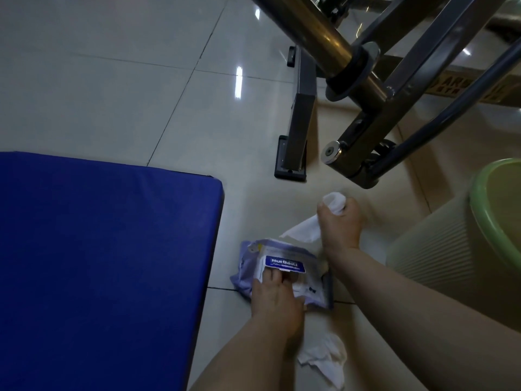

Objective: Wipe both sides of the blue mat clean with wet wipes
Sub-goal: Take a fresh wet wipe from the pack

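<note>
The blue mat [107, 263] lies flat on the tiled floor at the left. A pack of wet wipes [284, 268] sits on the floor just right of the mat's edge. My left hand [275, 301] presses down on the pack, fingertips at its label flap. My right hand [339, 224] grips a white wet wipe [306, 228] a little beyond the pack; one end sticks out above the fist, the other trails toward the pack.
A crumpled white wipe [324, 358] lies on the floor under my left forearm. A ribbed bin with a green rim [496, 218] stands at the right. Metal exercise-machine frame [363, 114] and its foot [296, 148] rise beyond my hands.
</note>
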Action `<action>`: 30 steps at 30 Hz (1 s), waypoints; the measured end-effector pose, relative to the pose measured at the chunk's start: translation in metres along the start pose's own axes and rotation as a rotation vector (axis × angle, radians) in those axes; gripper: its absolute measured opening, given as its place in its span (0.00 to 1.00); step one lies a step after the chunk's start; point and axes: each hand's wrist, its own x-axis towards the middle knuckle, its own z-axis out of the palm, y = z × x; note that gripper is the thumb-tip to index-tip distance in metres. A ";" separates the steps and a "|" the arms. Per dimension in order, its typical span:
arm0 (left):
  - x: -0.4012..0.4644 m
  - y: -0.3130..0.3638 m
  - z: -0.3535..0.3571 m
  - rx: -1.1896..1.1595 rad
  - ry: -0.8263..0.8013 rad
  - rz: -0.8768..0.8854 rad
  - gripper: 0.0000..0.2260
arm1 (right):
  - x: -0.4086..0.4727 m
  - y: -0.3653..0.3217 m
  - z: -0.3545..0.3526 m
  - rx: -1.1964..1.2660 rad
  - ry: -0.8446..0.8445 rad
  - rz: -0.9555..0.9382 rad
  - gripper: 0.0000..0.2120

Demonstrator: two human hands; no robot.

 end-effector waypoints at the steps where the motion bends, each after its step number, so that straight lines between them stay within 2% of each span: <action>1: 0.001 0.002 -0.002 -0.061 -0.005 -0.026 0.27 | 0.000 -0.001 0.001 -0.023 -0.010 0.005 0.08; 3: 0.000 0.001 -0.009 -0.150 0.019 -0.068 0.25 | -0.002 -0.005 0.000 -0.035 -0.028 0.024 0.11; 5: -0.002 -0.005 -0.012 -0.152 0.118 -0.065 0.23 | -0.001 -0.008 -0.002 -0.023 -0.027 0.028 0.11; 7: -0.010 -0.012 -0.015 -0.138 0.218 0.053 0.19 | 0.000 -0.010 -0.005 -0.003 -0.009 0.045 0.10; 9: -0.017 -0.014 -0.017 -0.072 0.363 0.265 0.12 | 0.000 -0.012 -0.007 0.042 0.019 0.087 0.12; 11: -0.023 -0.011 -0.023 -0.047 0.510 0.346 0.12 | 0.001 -0.010 -0.007 0.088 0.041 0.135 0.15; 12: -0.023 -0.009 -0.026 -0.094 0.499 0.299 0.16 | 0.002 -0.009 -0.005 0.091 0.044 0.160 0.16; 15: -0.014 -0.002 -0.020 -0.167 0.236 0.086 0.30 | 0.000 -0.009 0.001 0.056 0.045 0.248 0.17; 17: -0.012 0.000 -0.013 -0.146 0.088 0.037 0.30 | 0.000 -0.008 0.006 0.050 0.046 0.298 0.18; 19: -0.010 -0.001 -0.004 -0.169 0.026 0.029 0.30 | 0.001 -0.008 0.010 0.084 0.033 0.328 0.18; 23: -0.006 -0.008 -0.002 -0.155 -0.010 0.072 0.30 | -0.002 -0.007 0.016 0.193 -0.064 0.478 0.18; 27: 0.000 -0.015 -0.009 -0.285 -0.005 0.130 0.26 | -0.011 -0.013 0.022 0.383 -0.186 0.622 0.11; 28: -0.001 -0.016 -0.013 -0.384 0.019 0.118 0.23 | -0.013 -0.015 0.024 0.393 -0.208 0.623 0.11; 30: -0.008 -0.020 -0.024 -0.811 0.151 -0.051 0.13 | -0.018 -0.019 0.027 0.458 -0.244 0.663 0.09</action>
